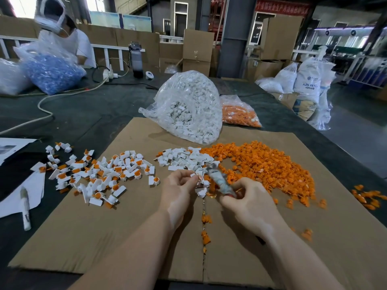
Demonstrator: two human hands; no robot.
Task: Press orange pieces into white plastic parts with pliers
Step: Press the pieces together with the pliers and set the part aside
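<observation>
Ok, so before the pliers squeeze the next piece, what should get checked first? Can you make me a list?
1. Pliers held firmly in the right hand: ok, fingers wrap the handles.
2. White part pinched in the left hand: ok.
3. Orange piece seated in that white part: cannot tell, the spot is blurred.
4. Fingertips away from the pliers' tip: cannot tell, they look very close together.
5. More orange pieces within reach: ok, a big pile lies on the cardboard.
6. More loose white parts ready: ok, a pile sits just beyond the hands.
</observation>
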